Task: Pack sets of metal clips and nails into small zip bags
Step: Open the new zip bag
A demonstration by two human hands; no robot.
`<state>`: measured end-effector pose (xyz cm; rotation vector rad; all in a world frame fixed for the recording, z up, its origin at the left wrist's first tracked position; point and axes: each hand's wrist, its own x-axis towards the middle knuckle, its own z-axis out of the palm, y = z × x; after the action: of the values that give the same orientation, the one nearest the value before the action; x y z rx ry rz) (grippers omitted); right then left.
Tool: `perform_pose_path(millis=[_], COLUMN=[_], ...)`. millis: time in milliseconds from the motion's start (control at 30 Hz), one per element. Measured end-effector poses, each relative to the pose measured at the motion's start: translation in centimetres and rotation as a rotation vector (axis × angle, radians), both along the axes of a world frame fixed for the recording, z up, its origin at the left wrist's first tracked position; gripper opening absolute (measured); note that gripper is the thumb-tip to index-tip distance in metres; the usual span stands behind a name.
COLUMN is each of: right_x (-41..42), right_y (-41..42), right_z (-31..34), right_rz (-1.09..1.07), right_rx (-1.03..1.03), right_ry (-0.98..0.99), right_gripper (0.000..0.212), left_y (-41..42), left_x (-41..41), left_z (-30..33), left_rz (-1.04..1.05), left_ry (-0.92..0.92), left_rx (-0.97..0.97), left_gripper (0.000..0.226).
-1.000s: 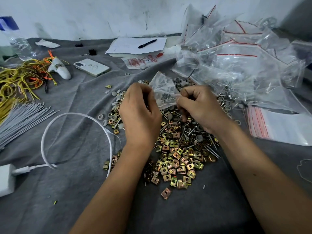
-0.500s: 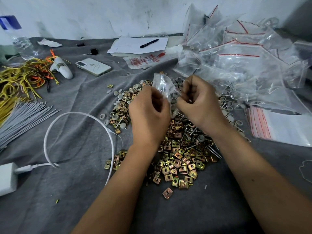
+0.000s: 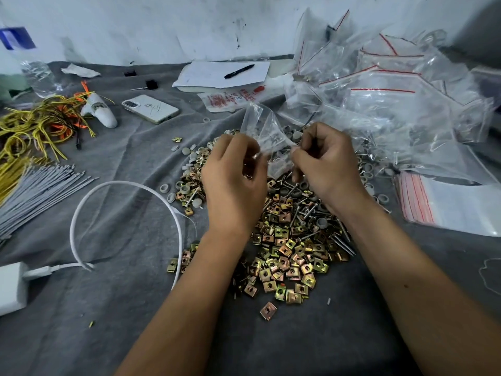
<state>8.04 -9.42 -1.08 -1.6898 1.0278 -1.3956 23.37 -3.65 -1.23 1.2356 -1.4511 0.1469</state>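
From the head camera, both hands are up over the middle of the grey cloth (image 3: 113, 335). The left hand (image 3: 233, 183) has its fingers curled in, pinching one edge of a small clear zip bag (image 3: 267, 137). The right hand (image 3: 326, 164) is curled too, pinching the opposite edge of that bag, and the plastic is stretched between the two hands and sticks up behind them. Whether anything is inside the bag is hard to tell; the plastic is crumpled and shiny.

Right below the hands lies the pile of metal clips (image 3: 287, 256), square and brass-coloured, spreading toward the camera, with one clip (image 3: 268, 310) lying apart at the near edge. Mixed in are nails (image 3: 344, 242) and grey round caps (image 3: 185, 189), mostly on the far and left sides of the pile.

To the right, a heap of clear bags with red strips (image 3: 385, 85) is piled against the wall, and a flat stack of bags (image 3: 444, 204) lies beside the right forearm.

On the left, a white cable (image 3: 127, 185) loops from a charger (image 3: 10, 287). Farther left sit grey ties (image 3: 38, 188) and yellow wires (image 3: 29, 126). Near the back lie a phone (image 3: 150, 107) and a pen (image 3: 239, 71) on paper (image 3: 214, 77).
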Motion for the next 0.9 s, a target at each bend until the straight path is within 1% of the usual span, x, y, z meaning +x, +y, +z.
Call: perform_pose_path(millis=[67, 100, 133, 233, 267, 333, 400, 467, 567, 667, 767, 833, 900], right_x=[-0.3, -0.5, -0.7, -1.7, -2.2, -2.8, -3.2, -3.4, -3.5, -3.4, -3.2, -3.0, -2.8], right_y=[-0.2, -0.3, -0.4, -0.6, -0.8, -0.9, -1.0, -1.0, -0.6, -0.4, -0.5, -0.4, -0.3], right_z=[-0.1, 0.0, 0.0, 0.1, 0.2, 0.3, 0.4, 0.6, 1.1, 1.1, 1.1, 1.2, 1.3], right_rz=[0.026, 0.046, 0.063, 0.064, 0.064, 0.068, 0.071, 0.088, 0.164, 0.187, 0.156, 0.181, 0.219], right_rx=[0.007, -0.005, -0.037, -0.178, -0.171, -0.063, 0.038, 0.07, 0.125, 0.146, 0.165, 0.178, 0.178], right_ry=[0.028, 0.073, 0.161, 0.593, 0.712, 0.874, 0.967, 1.0, 0.92, 0.869, 0.887, 0.908, 0.947], right_gripper=[0.024, 0.023, 0.021, 0.018, 0.018, 0.022, 0.029, 0.032, 0.023, 0.018, 0.028, 0.03, 0.028], left_y=[0.0, 0.0, 0.1, 0.2, 0.2, 0.3, 0.3, 0.3, 0.3, 0.3, 0.3, 0.2, 0.2], left_x=[0.6, 0.9, 1.2, 1.8, 1.9, 2.0, 1.8, 1.5, 1.4, 1.2, 1.2, 1.2, 1.0], left_z=[0.1, 0.2, 0.3, 0.6, 0.7, 0.7, 0.5, 0.3, 0.0, -0.1, -0.2, -0.3, -0.3], left_rz=[0.065, 0.1, 0.138, 0.237, 0.255, 0.304, 0.32, 0.255, 0.168, 0.145, 0.17, 0.19, 0.216], left_ry=[0.018, 0.033, 0.049, 0.094, 0.091, 0.011, -0.1, -0.132, -0.15, -0.157, -0.137, -0.099, -0.034], left_rx=[-0.042, -0.057, -0.074, -0.139, -0.147, -0.095, 0.059, 0.224, 0.345, 0.373, 0.39, 0.412, 0.432], left_gripper=[0.01, 0.01, 0.009, 0.004, 0.003, 0.003, 0.006, 0.01, 0.008, 0.007, 0.008, 0.01, 0.012])
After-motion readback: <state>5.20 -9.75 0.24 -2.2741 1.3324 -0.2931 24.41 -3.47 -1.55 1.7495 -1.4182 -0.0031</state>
